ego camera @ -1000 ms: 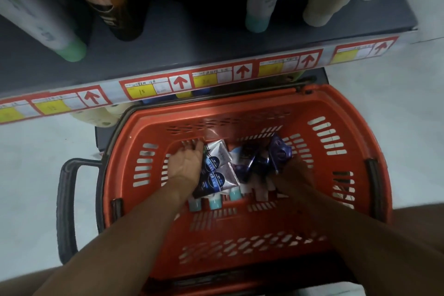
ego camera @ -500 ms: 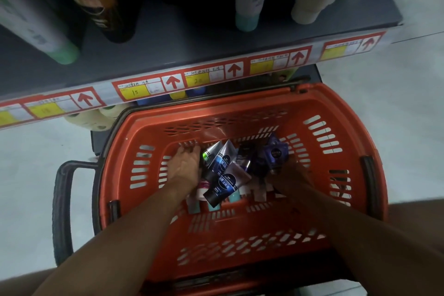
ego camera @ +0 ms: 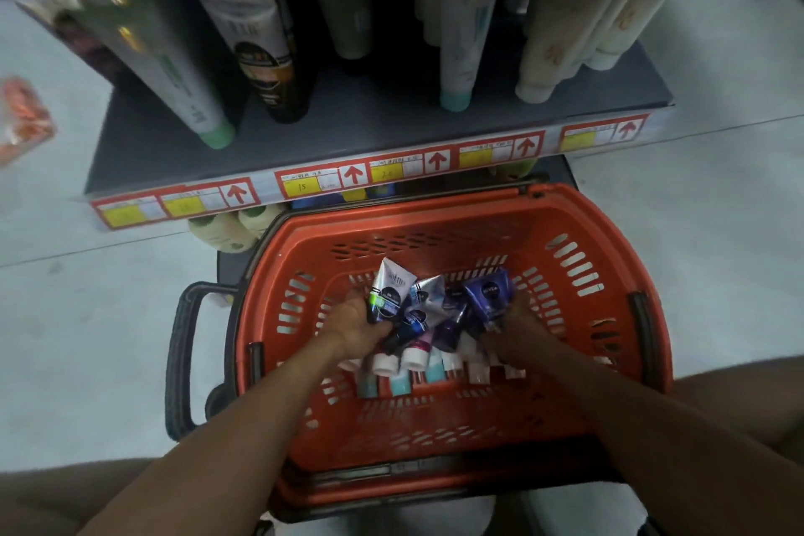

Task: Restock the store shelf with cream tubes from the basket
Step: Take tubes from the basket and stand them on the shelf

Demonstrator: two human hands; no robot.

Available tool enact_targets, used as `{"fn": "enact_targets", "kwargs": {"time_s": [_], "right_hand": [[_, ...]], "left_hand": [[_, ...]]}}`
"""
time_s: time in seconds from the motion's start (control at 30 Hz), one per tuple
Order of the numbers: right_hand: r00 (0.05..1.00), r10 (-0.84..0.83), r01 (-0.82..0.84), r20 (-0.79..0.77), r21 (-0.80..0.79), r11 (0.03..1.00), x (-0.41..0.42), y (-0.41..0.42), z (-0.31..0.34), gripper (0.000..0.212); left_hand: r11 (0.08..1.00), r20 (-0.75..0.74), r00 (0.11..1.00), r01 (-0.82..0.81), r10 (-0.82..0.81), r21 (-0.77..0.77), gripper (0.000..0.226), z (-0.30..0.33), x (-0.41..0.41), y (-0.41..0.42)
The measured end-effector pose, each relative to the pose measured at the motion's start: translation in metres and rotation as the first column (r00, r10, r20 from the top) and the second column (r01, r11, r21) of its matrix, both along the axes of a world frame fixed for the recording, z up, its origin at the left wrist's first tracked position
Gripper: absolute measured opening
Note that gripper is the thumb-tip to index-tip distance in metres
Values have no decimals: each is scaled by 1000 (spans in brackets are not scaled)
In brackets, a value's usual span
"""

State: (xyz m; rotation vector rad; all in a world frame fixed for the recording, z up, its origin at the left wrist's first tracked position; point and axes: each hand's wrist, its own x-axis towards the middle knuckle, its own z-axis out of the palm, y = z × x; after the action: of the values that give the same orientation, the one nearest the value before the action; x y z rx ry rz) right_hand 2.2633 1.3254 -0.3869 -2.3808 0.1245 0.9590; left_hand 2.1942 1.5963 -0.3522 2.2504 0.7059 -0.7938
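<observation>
An orange basket [ego camera: 600,318] stands on the floor below the grey store shelf [ego camera: 348,135]. Several cream tubes [ego camera: 426,344] lie bunched in its middle, caps toward me. My left hand [ego camera: 356,324] grips a white and dark tube [ego camera: 388,292] at the left of the bunch. My right hand [ego camera: 515,326] holds a dark blue tube [ego camera: 489,296] at the right, raised above the pile. Both hands are down inside the basket.
Tall tubes [ego camera: 461,35] stand in rows on the shelf, with a bare strip along its front. A price strip with red arrows [ego camera: 391,172] runs along the shelf edge. The basket's black handle [ego camera: 182,357] hangs at the left. An orange packet [ego camera: 21,118] lies on the floor far left.
Both hands have gathered the tubes and lifted them a little from the basket floor. The view has tilted up, so more of the shelf shows.
</observation>
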Motion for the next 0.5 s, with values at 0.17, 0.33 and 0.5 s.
{"fn": "enact_targets", "kwargs": {"time_s": [0.17,0.33,0.5], "right_hand": [[996,73,-76,58,50,996,-10,7,43,96],[974,157,-180,161,134,974,-19,14,80,82],[963,165,-209,214,201,957,-32,22,115,74]], "left_hand": [[985,118,986,-101,119,-141,21,56,-11,-25],[955,221,951,-158,216,-251,43,80,-24,-33],[923,317,902,-180,292,-339,53,112,-39,-37]]}}
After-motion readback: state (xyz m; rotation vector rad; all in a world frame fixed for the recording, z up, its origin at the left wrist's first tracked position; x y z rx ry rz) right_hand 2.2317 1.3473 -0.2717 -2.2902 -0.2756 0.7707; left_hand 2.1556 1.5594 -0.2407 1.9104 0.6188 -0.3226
